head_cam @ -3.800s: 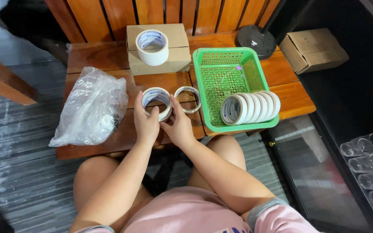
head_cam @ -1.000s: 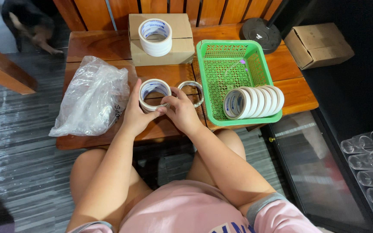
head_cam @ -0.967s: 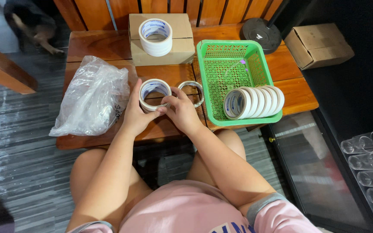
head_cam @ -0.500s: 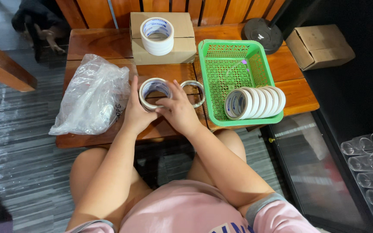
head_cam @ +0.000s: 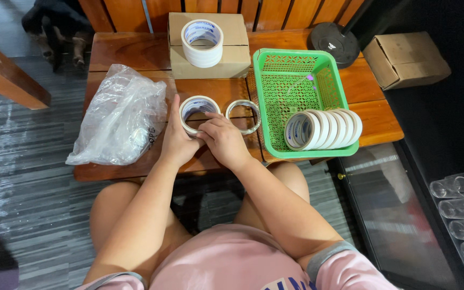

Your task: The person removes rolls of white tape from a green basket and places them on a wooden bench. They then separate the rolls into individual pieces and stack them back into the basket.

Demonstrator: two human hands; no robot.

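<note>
Both hands meet over a white roll of tape (head_cam: pixel 198 110) lying flat near the middle of the reddish wooden worktop (head_cam: pixel 108 51). The left hand (head_cam: pixel 178 140) curls its fingers against the roll's left side, thumb up along the rim; the right hand (head_cam: pixel 225 140) has its fingers bent closed onto the roll's near edge. Just to the right of the roll lies a thin clear plastic ring (head_cam: pixel 243 116), apart from the hands. A crumpled clear plastic bag (head_cam: pixel 122 121) sits at the left end of the worktop. At the back, a flat brown cardboard box (head_cam: pixel 232 48) carries another white tape roll (head_cam: pixel 202 43) on top. A green plastic mesh basket (head_cam: pixel 296 86) on the right holds a row of white tape rolls (head_cam: pixel 322 129) standing on edge, with a blue-printed label inside the nearest core. A second brown cardboard box (head_cam: pixel 406 59) stands further right.
</note>
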